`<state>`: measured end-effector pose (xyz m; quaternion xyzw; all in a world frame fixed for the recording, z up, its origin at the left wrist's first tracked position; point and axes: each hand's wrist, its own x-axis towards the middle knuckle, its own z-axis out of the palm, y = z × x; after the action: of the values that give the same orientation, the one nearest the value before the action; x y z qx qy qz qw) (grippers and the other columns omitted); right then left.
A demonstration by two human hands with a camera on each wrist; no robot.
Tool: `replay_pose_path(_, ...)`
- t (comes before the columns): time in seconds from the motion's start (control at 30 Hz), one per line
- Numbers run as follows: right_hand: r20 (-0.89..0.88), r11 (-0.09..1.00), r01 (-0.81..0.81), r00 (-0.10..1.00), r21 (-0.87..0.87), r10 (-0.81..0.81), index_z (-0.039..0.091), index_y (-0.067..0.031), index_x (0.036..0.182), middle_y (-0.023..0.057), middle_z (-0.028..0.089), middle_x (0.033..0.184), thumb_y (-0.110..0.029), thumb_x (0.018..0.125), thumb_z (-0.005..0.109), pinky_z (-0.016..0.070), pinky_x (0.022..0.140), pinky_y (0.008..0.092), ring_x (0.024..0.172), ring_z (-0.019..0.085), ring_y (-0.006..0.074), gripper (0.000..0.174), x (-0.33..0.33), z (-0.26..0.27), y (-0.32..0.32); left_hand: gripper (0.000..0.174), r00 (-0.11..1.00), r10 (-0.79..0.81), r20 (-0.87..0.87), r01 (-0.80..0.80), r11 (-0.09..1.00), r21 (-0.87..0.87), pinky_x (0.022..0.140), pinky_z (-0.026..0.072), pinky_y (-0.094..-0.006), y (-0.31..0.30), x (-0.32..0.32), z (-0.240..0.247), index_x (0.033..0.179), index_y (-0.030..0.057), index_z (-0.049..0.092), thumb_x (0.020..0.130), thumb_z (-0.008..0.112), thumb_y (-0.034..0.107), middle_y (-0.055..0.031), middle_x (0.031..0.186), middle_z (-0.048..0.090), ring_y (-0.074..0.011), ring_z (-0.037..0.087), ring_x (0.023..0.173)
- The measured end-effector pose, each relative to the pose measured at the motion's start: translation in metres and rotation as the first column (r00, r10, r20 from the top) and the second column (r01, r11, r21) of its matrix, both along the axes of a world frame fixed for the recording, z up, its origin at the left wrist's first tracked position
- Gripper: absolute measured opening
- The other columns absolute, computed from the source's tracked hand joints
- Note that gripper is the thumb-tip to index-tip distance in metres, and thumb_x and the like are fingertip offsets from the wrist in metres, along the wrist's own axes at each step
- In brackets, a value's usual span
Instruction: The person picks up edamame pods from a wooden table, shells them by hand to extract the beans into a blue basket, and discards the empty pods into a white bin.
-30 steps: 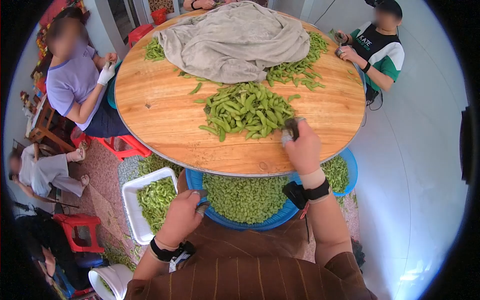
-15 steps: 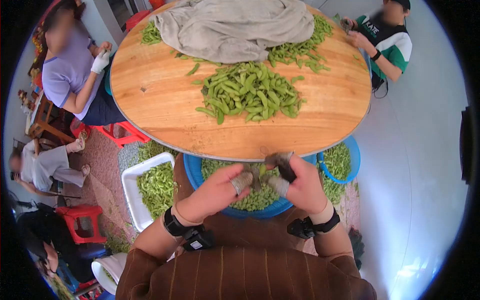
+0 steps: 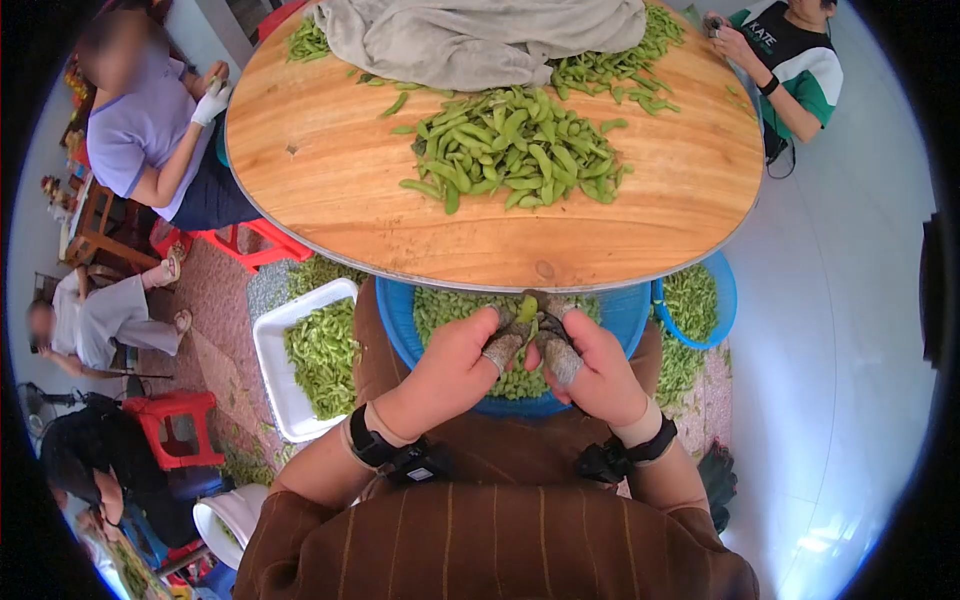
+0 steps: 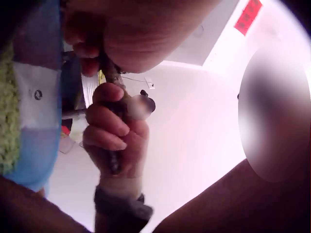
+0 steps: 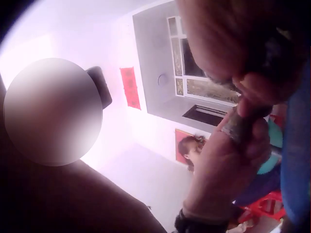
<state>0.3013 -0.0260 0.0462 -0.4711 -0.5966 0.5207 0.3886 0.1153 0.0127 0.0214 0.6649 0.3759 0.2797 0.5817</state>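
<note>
In the head view, my left hand [image 3: 452,352] and right hand [image 3: 604,372] meet above a blue basin [image 3: 402,325], just below the table's near edge. Between their fingertips they pinch a green soybean pod [image 3: 527,309]. Worn grey wraps cover the thumbs and some fingers. Shelled green beans [image 3: 448,308] fill the basin, partly hidden by the hands. On the round wooden table [image 3: 330,200] ahead lies a heap of whole pods [image 3: 515,145]. Both wrist views are dark, with the fingers curled close together.
A white tray of pods [image 3: 322,365] stands at the left, a blue basket [image 3: 722,300] at the right. Grey cloth [image 3: 470,40] covers more pods on the table. People sit at both sides; a red stool [image 3: 175,425] and white bucket [image 3: 230,520] stand lower left.
My right hand has come back from the pod heap to above the basin, and my left hand has risen to meet it. A pod is now between them. The head view has tilted down.
</note>
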Motion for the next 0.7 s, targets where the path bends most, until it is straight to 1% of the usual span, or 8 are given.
replay_pose_path(0.07, -0.294, 0.958, -0.017, 0.953, -0.286, -0.070, 0.049, -0.0052, 0.096, 0.0017, 0.053, 0.072, -0.013, 0.092, 0.047, 0.0331, 0.042, 0.0199, 0.049, 0.043, 0.0060, 0.009, -0.002, -0.001, -0.001, 0.013, 0.945, 0.122, -0.304, 0.044, 0.872, 0.487, 0.063, 0.0456, -0.0360, -0.003, 0.000, 0.013, 0.087, 0.0001, 0.053, 0.076, 0.048, -0.002, -0.0155, 0.079, 0.060, -0.0323, 0.058, 0.071)
replay_pose_path(0.2, -0.383, 0.898, -0.104, 0.921, -0.428, -0.076, 0.048, -0.0093, 0.115, -0.0006, 0.052, 0.073, -0.009, 0.091, 0.045, 0.0338, 0.043, 0.0201, 0.050, 0.039, 0.0054, 0.024, 0.007, -0.008, -0.002, 0.007, 0.900, 0.214, -0.380, 0.135, 0.692, 0.709, 0.060, 0.0456, -0.0381, -0.006, -0.001, 0.013, 0.084, 0.0013, 0.053, 0.077, 0.051, 0.000, -0.0137, 0.074, 0.059, -0.0322, 0.057, 0.066)
replay_pose_path(0.23, -0.489, 0.856, -0.172, 0.866, -0.487, -0.103, 0.047, -0.0093, 0.116, -0.0006, 0.050, 0.074, -0.011, 0.092, 0.045, 0.0333, 0.043, 0.0198, 0.050, 0.038, 0.0049, 0.025, 0.009, -0.003, -0.004, 0.007, 0.967, 0.010, -0.256, 0.062, 0.960, 0.273, 0.059, 0.0458, -0.0390, -0.003, -0.003, 0.023, 0.083, 0.0020, 0.053, 0.077, 0.054, 0.001, -0.0132, 0.072, 0.058, -0.0324, 0.057, 0.064)
replay_pose_path(0.27, -0.584, 0.809, -0.247, 0.800, -0.533, -0.141, 0.047, -0.0094, 0.117, -0.0006, 0.049, 0.074, -0.013, 0.092, 0.045, 0.0328, 0.042, 0.0195, 0.050, 0.037, 0.0045, 0.025, 0.010, 0.000, -0.006, 0.008, 0.994, -0.099, -0.037, 0.087, 0.966, -0.245, 0.058, 0.0460, -0.0399, -0.001, -0.004, 0.028, 0.081, 0.0026, 0.052, 0.076, 0.057, 0.002, -0.0128, 0.070, 0.058, -0.0326, 0.057, 0.062)
replay_pose_path(0.4, -0.619, 0.765, -0.307, 0.772, -0.566, -0.149, 0.047, -0.0087, 0.117, -0.0008, 0.050, 0.077, -0.014, 0.093, 0.044, 0.0333, 0.043, 0.0195, 0.050, 0.036, 0.0047, 0.025, 0.011, 0.000, -0.006, 0.010, 0.978, -0.140, 0.154, 0.198, 0.853, -0.483, 0.055, 0.0458, -0.0385, 0.006, -0.010, 0.012, 0.078, 0.0038, 0.051, 0.075, 0.060, 0.005, -0.0113, 0.068, 0.056, -0.0312, 0.057, 0.062)
replay_pose_path(0.43, -0.550, 0.778, -0.251, 0.823, -0.576, -0.142, 0.046, -0.0093, 0.118, 0.0001, 0.050, 0.076, -0.012, 0.093, 0.043, 0.0321, 0.042, 0.0187, 0.050, 0.036, 0.0043, 0.025, 0.010, -0.004, -0.003, 0.010, 0.979, -0.123, -0.163, 0.136, 0.988, 0.072, 0.054, 0.0457, -0.0366, 0.005, -0.008, 0.004, 0.078, 0.0041, 0.050, 0.075, 0.060, 0.005, -0.0110, 0.068, 0.055, -0.0295, 0.057, 0.061)
replay_pose_path(0.47, -0.477, 0.790, -0.194, 0.868, -0.582, -0.138, 0.045, -0.0099, 0.120, 0.0010, 0.050, 0.076, -0.010, 0.094, 0.041, 0.0310, 0.042, 0.0179, 0.049, 0.035, 0.0039, 0.026, 0.008, -0.006, -0.001, 0.011, 0.912, 0.071, -0.404, 0.205, 0.774, 0.600, 0.053, 0.0456, -0.0348, 0.004, -0.006, -0.001, 0.077, 0.0045, 0.050, 0.075, 0.061, 0.005, -0.0107, 0.068, 0.055, -0.0279, 0.057, 0.061)
replay_pose_path(0.7, -0.441, 0.809, -0.109, 0.876, -0.577, -0.196, 0.051, -0.0062, 0.100, 0.0001, 0.050, 0.074, -0.007, 0.091, 0.044, 0.0355, 0.043, 0.0213, 0.052, 0.040, 0.0056, 0.011, 0.002, -0.006, -0.006, 0.014, 0.857, 0.236, -0.458, 0.252, 0.582, 0.773, 0.058, 0.0457, -0.0413, -0.006, 0.000, -0.004, 0.078, 0.0012, 0.049, 0.074, 0.061, 0.005, -0.0159, 0.070, 0.054, -0.0356, 0.057, 0.067)
